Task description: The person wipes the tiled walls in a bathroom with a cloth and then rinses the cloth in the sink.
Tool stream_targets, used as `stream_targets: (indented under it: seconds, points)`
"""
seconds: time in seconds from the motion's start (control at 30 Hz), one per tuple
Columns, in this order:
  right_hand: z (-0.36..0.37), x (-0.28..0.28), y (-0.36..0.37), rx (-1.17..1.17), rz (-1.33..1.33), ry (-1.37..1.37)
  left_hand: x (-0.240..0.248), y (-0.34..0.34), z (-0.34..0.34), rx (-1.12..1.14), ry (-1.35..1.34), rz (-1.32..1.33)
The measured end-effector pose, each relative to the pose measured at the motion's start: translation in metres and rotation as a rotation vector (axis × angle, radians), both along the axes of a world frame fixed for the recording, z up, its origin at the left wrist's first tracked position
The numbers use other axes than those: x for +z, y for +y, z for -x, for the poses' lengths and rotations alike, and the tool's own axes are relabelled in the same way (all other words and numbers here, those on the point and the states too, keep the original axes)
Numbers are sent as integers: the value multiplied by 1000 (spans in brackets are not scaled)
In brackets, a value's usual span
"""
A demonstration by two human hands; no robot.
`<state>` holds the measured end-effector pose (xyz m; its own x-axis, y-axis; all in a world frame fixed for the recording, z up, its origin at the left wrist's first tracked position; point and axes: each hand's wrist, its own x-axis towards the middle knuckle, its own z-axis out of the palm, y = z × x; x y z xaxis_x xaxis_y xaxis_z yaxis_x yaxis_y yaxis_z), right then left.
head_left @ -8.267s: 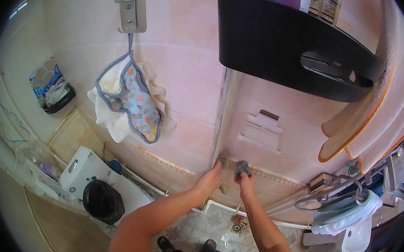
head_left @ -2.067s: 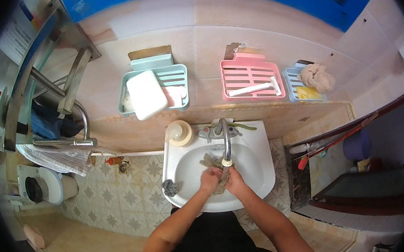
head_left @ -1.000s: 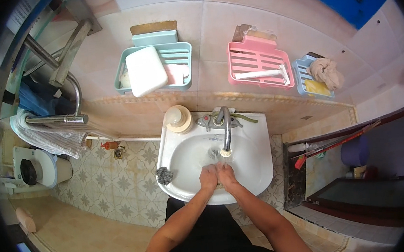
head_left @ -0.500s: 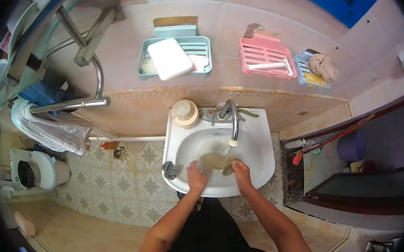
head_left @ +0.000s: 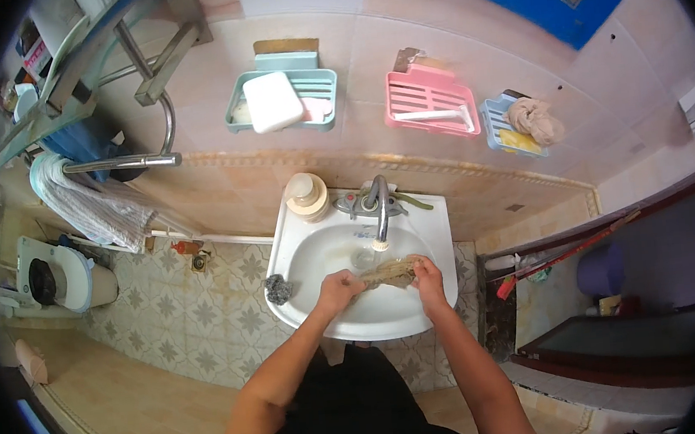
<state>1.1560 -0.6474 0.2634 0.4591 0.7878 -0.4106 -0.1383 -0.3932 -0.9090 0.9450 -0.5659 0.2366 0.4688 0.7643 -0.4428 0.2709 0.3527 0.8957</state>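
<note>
Stretched between my two hands over the sink is a thin, wet-looking brown cloth; its exact kind is hard to make out. My left hand pinches its left end, fingers closed. The right end is gripped by my right hand, closed near the basin's right side. Behind the cloth, the curved metal faucet reaches over the basin, and I cannot tell whether water runs from it. A grey scouring pad lies on the sink's left rim, beside my left hand.
A beige pump bottle stands on the sink's back left corner. On the wall hang a green soap dish with a white block, a pink dish and a blue dish. A towel hangs at left.
The cloth has come up from the basin and is now spread between both hands. My left hand, formerly apart from it with fingers loose, now grips its left end. The view has shifted slightly.
</note>
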Motion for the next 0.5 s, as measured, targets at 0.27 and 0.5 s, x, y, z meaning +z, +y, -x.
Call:
stream_targets:
  seconds: [0.27,0.5]
  points:
    - [41,-12,5,190,393,553,-3,-44,-29,138,-131,32]
    - [44,-34,6,194,253,550,12,-57,-18,563,-155,331]
